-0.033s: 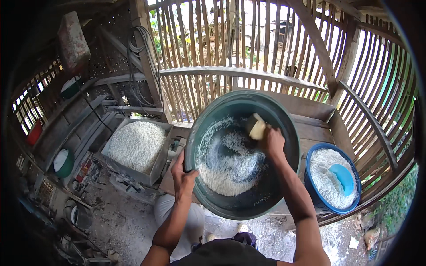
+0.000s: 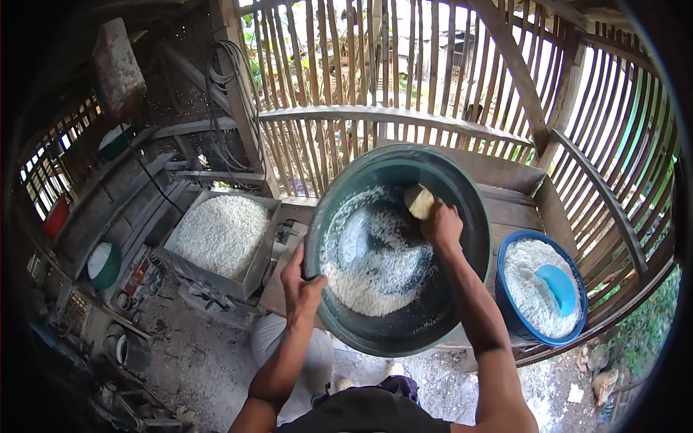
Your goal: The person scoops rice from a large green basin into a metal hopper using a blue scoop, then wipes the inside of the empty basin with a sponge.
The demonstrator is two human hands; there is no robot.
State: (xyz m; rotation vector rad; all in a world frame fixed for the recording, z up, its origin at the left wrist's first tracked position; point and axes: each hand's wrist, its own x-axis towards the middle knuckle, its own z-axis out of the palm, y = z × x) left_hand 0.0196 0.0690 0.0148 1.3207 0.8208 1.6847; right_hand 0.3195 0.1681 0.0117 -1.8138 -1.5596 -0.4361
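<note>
A large, deep dark-green basin (image 2: 390, 345) is tilted in front of me, with white, rice-like grain (image 2: 375, 289) spread in a curved band over its bottom and left side. My left hand (image 2: 299, 285) is closed on the basin's left rim, its thumb over the edge. Inside the basin, near the far right wall, my right hand (image 2: 442, 227) is closed around a pale tan scraper-like piece (image 2: 419, 202). The piece is rounded and flat-looking, and its exact kind is unclear. The fingers partly cover its lower end.
On the right, a blue tub (image 2: 541, 338) of white grain holds a light-blue scoop (image 2: 557, 290). To the left stands a square hopper (image 2: 249, 289) heaped with white grain (image 2: 222, 237). A wooden bench (image 2: 512, 213) runs along the slatted wall (image 2: 404, 123). A green bowl (image 2: 108, 268) sits far left.
The tan piece has turned in my right hand's grip and shifted slightly. The basin has moved a little, and the grain lies slightly differently in it. My left hand keeps its hold on the rim.
</note>
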